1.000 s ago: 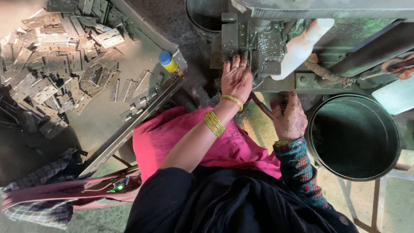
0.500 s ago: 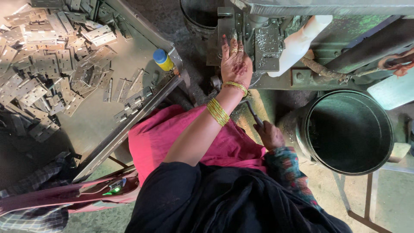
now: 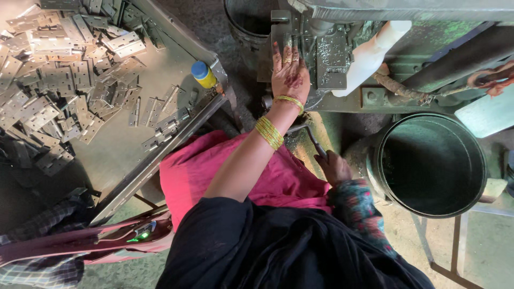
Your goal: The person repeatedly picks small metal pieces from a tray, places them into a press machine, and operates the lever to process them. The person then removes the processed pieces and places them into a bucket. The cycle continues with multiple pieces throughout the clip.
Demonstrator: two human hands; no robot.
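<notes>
1. Nearest to the camera were the person's own dark garment and a pink cloth (image 3: 251, 176) over the lap.
2. The right hand (image 3: 333, 167) was low, just beside the lap, with its fingers wrapped tight around the end of a thin metal lever (image 3: 310, 140) — the grip was closed on it. The sleeve at this wrist had a coloured pattern.
3. The left hand (image 3: 289, 75) was stretched forward and was well apart from the right one. It lay flat, with the fingers straight and a little spread, on the grey metal block (image 3: 326, 53) of the machine; it did not grasp anything that I could see. There were gold bangles (image 3: 269, 132) on this forearm.
4. To the right of the right hand stood a round dark metal bin (image 3: 431, 166), near the machine and under its edge.
5. To the left there was a metal tray table (image 3: 107, 155). Many flat metal hinges (image 3: 59, 80) lay on it in a loose heap, and some lay alone near its edge.
6. At the far corner of the tray stood a small yellow bottle with a blue cap (image 3: 203, 75) — it was tilted a little.
7. Farthest, a white cloth wrap (image 3: 369, 53) sat on a part of the machine, to the right of the left hand.
</notes>
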